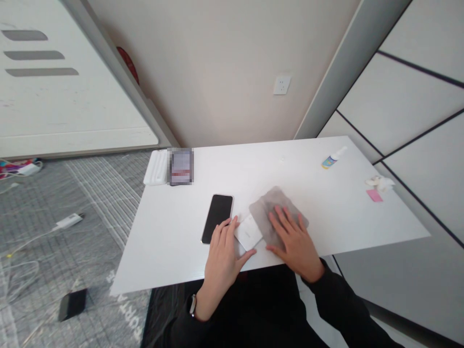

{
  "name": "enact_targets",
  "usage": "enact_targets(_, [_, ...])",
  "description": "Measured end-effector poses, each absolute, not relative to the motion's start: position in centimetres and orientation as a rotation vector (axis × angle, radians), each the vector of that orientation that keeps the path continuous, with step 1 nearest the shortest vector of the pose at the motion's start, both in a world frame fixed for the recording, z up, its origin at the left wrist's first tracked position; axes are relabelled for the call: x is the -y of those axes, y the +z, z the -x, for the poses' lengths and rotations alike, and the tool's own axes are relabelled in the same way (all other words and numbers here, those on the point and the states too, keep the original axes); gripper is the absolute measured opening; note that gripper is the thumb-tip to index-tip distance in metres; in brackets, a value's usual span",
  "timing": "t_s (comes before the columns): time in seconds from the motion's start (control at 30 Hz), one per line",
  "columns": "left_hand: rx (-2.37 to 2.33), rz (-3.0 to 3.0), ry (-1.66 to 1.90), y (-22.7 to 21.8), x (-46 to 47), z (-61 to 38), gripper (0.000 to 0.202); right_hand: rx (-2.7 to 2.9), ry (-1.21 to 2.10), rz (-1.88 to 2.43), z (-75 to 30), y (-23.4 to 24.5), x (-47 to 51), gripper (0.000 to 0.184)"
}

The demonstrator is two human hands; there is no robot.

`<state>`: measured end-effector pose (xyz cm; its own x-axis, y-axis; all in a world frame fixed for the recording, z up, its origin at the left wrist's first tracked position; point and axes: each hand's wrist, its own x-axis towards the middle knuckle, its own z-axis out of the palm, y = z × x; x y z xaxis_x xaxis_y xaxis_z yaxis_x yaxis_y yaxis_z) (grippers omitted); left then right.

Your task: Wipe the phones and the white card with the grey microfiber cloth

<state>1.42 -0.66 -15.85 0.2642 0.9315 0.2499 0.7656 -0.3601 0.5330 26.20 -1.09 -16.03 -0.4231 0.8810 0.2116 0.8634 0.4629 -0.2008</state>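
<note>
Where the grey cloth (pixel 264 210) lies near the front edge of the white table (pixel 170 232), it overlaps one corner of a small white packet (pixel 248 234), whose faint print is too small to read. The right hand (pixel 292 241) presses palm-down on the cloth, its fingers slightly apart and the thumb stretched out to the side. The left hand (pixel 224 253) rests at the packet's left side, the fingers close together and the thumb spread away from them along the near corner, so the packet's edge sits in the gap; it seems to steady it, though the grip is hard to judge from above. Just beside those fingers a dark-screened phone (pixel 216 212) lies flat, its lower right part covered by them. A watch (pixel 193 305) circles the left wrist. Farther out, a white tray (pixel 156 168) touches a blurred-out item (pixel 181 166) at the table's far left corner, while a small bottle (pixel 329 161) lies toward the far right, with a pink note (pixel 374 195) beside crumpled white material (pixel 382 183) nearer the right edge.
</note>
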Motion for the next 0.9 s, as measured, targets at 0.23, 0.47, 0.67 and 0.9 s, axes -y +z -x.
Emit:
enact_targets(0.23, [-1.566,-2.251,0.78,-16.1,0.6,-1.3,0.097,2.488,0.136,1.415,-25.2,-15.8,0.6,0.075])
enact_targets(0.47, [-1.566,-2.273,0.788,-16.5,0.6,-1.2,0.091,2.619,0.191,1.178,-23.1,-15.5,0.9,0.091])
enact_targets(0.67, [-1.581,-2.277,0.783,-16.3,0.6,-1.3,0.097,2.455,0.127,1.449,-25.0,-16.0,-1.5,0.078])
enact_targets(0.9, [-1.6,-2.309,0.836,-16.3,0.8,-1.3,0.078,2.606,0.152,1.258,-24.6,-16.0,0.6,0.092])
